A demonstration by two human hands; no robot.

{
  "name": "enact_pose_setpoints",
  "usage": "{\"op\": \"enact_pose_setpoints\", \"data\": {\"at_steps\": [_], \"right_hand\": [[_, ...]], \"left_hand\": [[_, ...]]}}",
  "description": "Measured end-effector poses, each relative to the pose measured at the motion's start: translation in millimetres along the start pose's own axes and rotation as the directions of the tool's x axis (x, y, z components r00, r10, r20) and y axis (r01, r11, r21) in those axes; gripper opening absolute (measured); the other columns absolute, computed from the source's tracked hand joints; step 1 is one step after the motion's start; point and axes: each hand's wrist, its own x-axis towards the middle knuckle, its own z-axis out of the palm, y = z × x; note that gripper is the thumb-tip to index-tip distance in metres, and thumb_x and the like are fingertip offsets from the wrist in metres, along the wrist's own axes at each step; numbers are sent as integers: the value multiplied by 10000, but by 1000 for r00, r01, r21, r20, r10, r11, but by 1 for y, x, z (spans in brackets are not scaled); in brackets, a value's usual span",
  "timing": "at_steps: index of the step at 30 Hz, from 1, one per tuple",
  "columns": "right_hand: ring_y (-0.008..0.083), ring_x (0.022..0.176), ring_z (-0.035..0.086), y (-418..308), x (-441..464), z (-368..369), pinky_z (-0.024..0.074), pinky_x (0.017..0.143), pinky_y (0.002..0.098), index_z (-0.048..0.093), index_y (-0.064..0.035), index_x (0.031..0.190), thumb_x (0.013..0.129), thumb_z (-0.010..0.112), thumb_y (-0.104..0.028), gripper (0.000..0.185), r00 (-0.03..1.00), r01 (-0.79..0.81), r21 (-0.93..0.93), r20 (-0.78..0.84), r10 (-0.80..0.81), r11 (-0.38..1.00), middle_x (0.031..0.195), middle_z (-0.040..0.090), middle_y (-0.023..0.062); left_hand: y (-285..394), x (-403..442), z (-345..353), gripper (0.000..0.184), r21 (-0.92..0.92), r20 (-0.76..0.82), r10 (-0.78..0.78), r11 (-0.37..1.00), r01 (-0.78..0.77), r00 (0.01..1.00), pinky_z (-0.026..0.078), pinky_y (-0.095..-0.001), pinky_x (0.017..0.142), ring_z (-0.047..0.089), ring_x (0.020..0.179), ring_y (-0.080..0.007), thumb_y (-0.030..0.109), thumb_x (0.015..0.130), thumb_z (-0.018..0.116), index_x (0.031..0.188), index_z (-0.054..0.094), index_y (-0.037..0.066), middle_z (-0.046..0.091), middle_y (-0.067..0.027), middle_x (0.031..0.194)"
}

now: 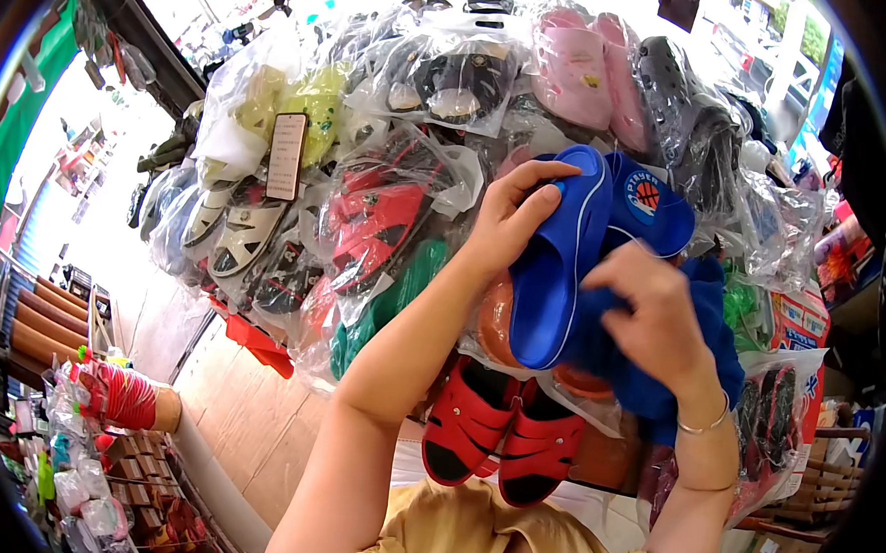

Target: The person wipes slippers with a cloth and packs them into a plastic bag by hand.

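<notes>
My left hand (pixel 514 220) pinches the upper end of a blue slipper (pixel 560 273), its thumb and fingers closed on the edge. A second blue slipper (pixel 650 202) with a round basketball emblem on its strap lies against the first, to its right. Close by, my right hand (pixel 651 312) is smeared by motion, its fingers curled over a blue cloth (pixel 705 340). Whether those fingers grip the cloth cannot be made out. Below the blue slippers, a pair of red and black slippers (pixel 503 430) stands near my body.
Bagged footwear is heaped across the stall, including red sandals (pixel 374 218), pink clogs (pixel 579 68) and black slippers (pixel 463 87). A phone (pixel 286 156) leans on the heap at left. Orange slippers (pixel 496 319) lie partly hidden beneath the blue slipper. Goods on racks (pixel 83 458) stand at lower left.
</notes>
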Motion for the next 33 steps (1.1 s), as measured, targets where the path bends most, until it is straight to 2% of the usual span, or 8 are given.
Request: {"op": "enact_pose_setpoints", "data": {"at_steps": [1,5,11,17,21,23,27,33], "right_hand": [[329,819,602,-11,-6,8,503,707,384,589,-52,914,624,644,59,314,974,8,61,227,-22,998,862,574,115],[315,830,602,-17,-7,1,497,712,391,592,-57,898,600,661,53,325,872,73,204,463,-162,976,857,577,103],[327,824,591,3,1,5,488,726,381,608,-28,850,607,605,97,274,999,6,12,-41,-5,1000,831,568,134],[318,836,596,-16,-4,3,495,736,375,617,-32,862,605,641,83,283,927,-23,349,359,-111,937,839,584,119],[321,832,595,1,3,4,493,736,383,611,-27,908,637,607,92,296,995,-31,17,-93,32,999,872,589,118],[327,842,599,-3,2,3,494,740,377,604,-23,921,661,602,75,278,996,-24,6,-81,24,1000,877,583,130],[315,859,611,-19,-4,0,496,732,373,620,-45,892,624,644,54,288,895,-24,258,436,-94,966,870,593,118],[315,823,604,-4,2,1,499,728,360,608,-17,866,615,609,77,268,993,-69,30,-91,71,997,843,593,118]], "left_hand": [[0,0,0,331,0,2,-3,1000,3,1000,443,-247,865,560,971,-89,186,941,537,1194,581,-23,627,-55,1077],[-2,-2,-1,325,5,32,-2,1000,2,999,452,-242,849,567,957,-88,182,939,540,1192,585,-16,630,-54,1069],[-4,-2,0,310,-12,16,-4,1000,4,1000,449,-236,835,563,941,-80,181,942,536,1178,594,-10,632,-47,1050],[2,-2,-1,308,-18,13,5,1000,-5,1000,438,-231,841,549,948,-72,181,944,535,1175,596,-13,632,-37,1030],[-7,-1,0,309,-2,11,-20,1000,20,1000,414,-230,844,519,942,-79,182,936,556,1177,601,-6,608,-31,1042],[-7,-2,1,306,-54,21,-28,998,29,999,410,-238,860,515,967,-84,179,934,558,1174,603,-5,604,-36,1055],[-5,-2,-1,312,-73,32,-35,997,37,999,413,-245,865,521,967,-90,179,929,566,1177,601,-7,603,-40,1058],[-9,-2,0,324,-25,28,-24,999,25,999,414,-252,878,526,972,-98,186,926,565,1182,598,-9,599,-43,1070]]}}
